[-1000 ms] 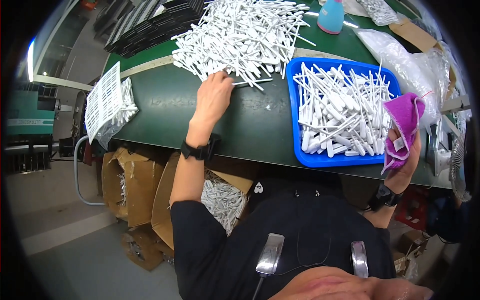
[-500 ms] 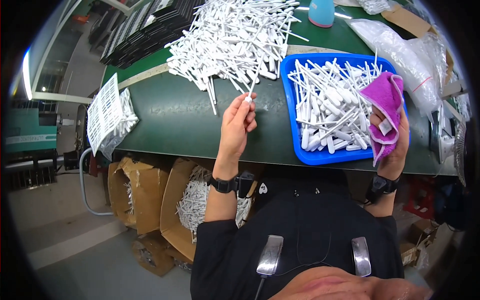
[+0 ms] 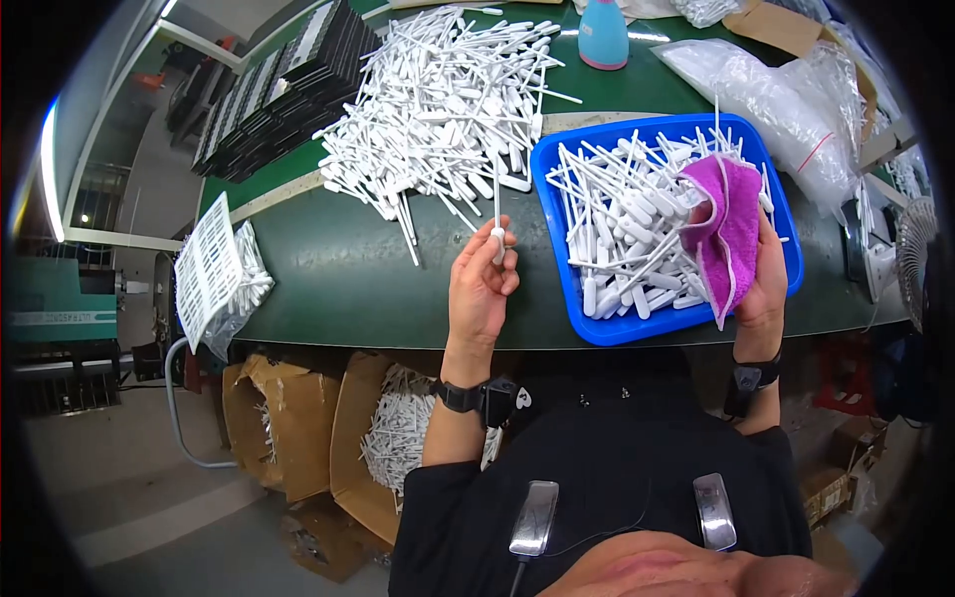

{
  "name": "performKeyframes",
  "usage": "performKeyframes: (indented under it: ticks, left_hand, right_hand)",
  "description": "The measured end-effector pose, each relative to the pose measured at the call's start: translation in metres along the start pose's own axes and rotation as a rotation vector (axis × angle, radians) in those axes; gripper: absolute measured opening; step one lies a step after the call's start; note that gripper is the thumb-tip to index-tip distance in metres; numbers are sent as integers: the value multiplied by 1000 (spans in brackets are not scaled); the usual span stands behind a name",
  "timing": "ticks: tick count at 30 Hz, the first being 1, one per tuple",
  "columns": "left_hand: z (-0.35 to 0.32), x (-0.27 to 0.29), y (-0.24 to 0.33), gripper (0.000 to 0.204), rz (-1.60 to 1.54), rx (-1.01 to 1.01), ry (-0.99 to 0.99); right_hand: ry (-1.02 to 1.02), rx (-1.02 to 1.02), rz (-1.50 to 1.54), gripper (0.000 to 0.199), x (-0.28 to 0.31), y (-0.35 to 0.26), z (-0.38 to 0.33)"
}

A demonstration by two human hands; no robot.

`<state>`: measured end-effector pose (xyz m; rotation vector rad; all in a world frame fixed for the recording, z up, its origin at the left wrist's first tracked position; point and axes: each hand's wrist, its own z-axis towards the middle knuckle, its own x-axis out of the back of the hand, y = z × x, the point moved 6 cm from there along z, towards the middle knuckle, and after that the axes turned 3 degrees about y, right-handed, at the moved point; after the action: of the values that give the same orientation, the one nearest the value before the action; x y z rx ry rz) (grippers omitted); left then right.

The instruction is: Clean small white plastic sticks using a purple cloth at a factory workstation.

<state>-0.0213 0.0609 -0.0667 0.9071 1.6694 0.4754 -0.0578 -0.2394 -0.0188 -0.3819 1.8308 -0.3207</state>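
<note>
My left hand [image 3: 479,284] is raised at the near edge of the green table. Its thumb and fingers pinch the thick end of a white plastic stick [image 3: 497,194], whose thin shaft points away from me. Over the right side of a blue tray [image 3: 589,332], my right hand [image 3: 764,279] grips a purple cloth [image 3: 734,224]; most of its fingers are hidden behind the fabric. Many similar white sticks [image 3: 637,214] fill the tray in a jumble, thick and thin ends crossing.
A large heap of white sticks [image 3: 448,109] spreads beyond my left hand. Black trays [image 3: 284,95] are stacked at the far left, near a bagged bundle with a white slotted sheet [image 3: 209,264]. A blue bottle [image 3: 603,38] and plastic bags [image 3: 766,95] stand far right. Cardboard boxes [image 3: 303,428] sit below.
The stick in my left hand has turned more upright in the picture. My right hand and the cloth have shifted slightly left over the tray. The whole view has moved a little.
</note>
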Motion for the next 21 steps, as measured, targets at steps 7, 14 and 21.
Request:
performKeyframes:
  ticks: [7, 14, 21]
  left_hand:
    - [-3, -10, 3, 30, 78, -28, -27]
    - [-26, -87, -24, 29, 502, -25, -247]
    - [-54, -109, -67, 18, 480, 582, -651]
  right_hand:
    - [34, 39, 19, 40, -5, 2, 2]
    - [76, 108, -138, 39, -48, 39, 9]
    - [33, 264, -575, 39, -51, 28, 9]
